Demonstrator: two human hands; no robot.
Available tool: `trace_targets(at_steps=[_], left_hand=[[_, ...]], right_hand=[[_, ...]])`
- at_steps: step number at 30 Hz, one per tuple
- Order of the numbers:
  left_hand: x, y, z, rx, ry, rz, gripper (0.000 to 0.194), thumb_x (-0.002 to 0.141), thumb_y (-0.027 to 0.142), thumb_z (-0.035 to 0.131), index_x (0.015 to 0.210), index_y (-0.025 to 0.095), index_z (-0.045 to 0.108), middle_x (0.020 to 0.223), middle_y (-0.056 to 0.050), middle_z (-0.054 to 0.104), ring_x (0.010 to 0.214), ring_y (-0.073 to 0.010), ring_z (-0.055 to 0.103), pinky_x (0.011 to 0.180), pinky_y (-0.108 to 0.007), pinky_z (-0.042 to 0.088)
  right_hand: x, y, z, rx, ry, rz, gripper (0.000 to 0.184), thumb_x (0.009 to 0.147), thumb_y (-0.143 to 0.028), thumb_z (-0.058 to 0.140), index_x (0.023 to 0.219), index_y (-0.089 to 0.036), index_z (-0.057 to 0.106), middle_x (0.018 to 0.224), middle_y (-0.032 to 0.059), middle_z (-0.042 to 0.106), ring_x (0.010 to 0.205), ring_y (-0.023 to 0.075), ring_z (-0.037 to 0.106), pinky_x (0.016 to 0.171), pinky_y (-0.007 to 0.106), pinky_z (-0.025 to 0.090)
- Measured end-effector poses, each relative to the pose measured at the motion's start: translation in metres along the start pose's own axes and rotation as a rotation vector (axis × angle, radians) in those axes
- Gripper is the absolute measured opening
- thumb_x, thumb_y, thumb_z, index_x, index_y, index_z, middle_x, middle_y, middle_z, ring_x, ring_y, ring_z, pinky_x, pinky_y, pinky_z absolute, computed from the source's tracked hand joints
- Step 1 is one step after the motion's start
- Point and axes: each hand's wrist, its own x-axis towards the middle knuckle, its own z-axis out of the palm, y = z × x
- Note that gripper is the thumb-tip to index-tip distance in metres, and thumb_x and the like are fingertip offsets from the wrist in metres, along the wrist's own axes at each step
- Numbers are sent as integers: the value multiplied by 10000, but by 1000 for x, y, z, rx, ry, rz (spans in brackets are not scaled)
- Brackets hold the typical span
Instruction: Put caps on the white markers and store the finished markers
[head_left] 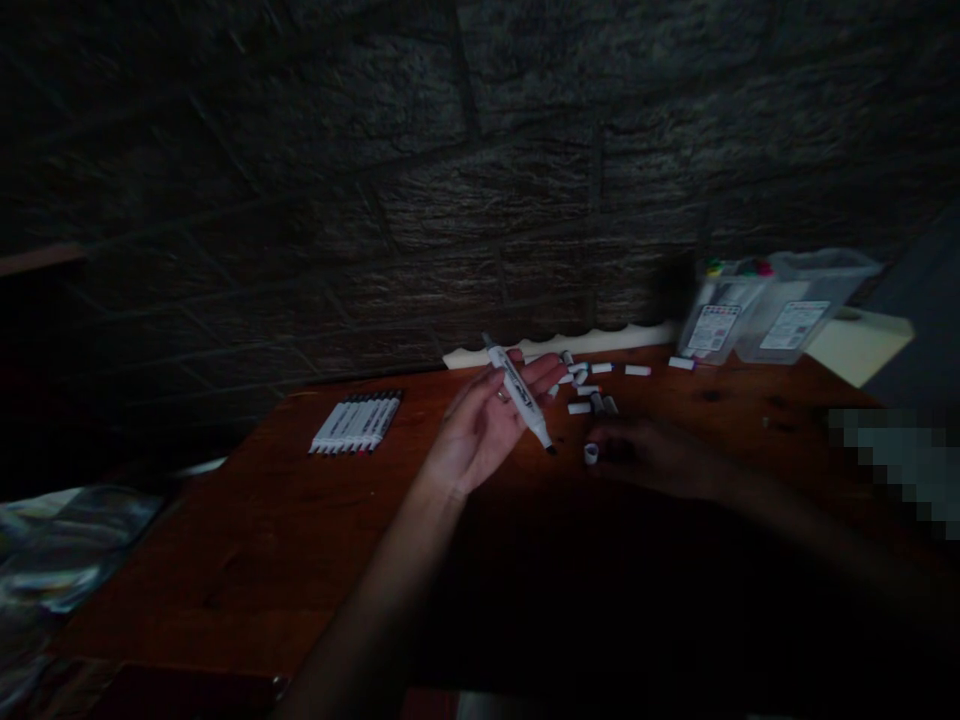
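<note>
My left hand (480,425), palm turned up, holds a white marker (519,395) between thumb and fingers. The marker lies slanted across the palm, its dark uncapped tip pointing down to the right. Close by on the right, my right hand (637,452) pinches a white marker cap (591,454), whose round opening shows. Shadow hides most of the right fingers. Behind the hands, several loose caps (602,368) lie scattered on the wooden table. A neat row of capped-looking white markers (357,422) rests to the left.
Two clear plastic cases (787,310) with labels stand at the back right, one with coloured-ended markers in it. A pale wavy-edged strip (622,341) runs along the stone-patterned wall (465,200). Plastic bags (75,545) lie beyond the left edge of the table (247,560).
</note>
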Motion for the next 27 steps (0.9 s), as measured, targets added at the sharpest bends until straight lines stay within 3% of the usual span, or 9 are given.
trace_targets(at_steps=[6, 13, 27], left_hand=[[-3, 3, 0, 39, 3, 21, 193, 868, 153, 545, 998, 160, 688, 1172, -101, 677, 1170, -248, 591, 1002, -369, 477], [-8, 8, 4, -5, 76, 73, 236, 897, 167, 498, 966, 287, 689, 1185, 5, 676, 1237, -245, 540, 1051, -470, 436], [-7, 7, -5, -37, 213, 150, 143, 890, 291, 579, 867, 349, 708, 947, 72, 744, 1170, -182, 594, 1002, -355, 485]], right_hand=[[0, 2, 2, -15, 21, 3, 122, 859, -286, 602, 941, -203, 636, 838, 16, 655, 721, 131, 582, 659, 266, 443], [0, -1, 0, -2, 25, -6, 123, 869, -281, 590, 950, -199, 632, 865, 22, 662, 748, 134, 590, 674, 264, 453], [-1, -4, 1, -35, 54, 15, 164, 881, -301, 570, 990, -200, 640, 866, 19, 673, 733, 130, 599, 664, 263, 443]])
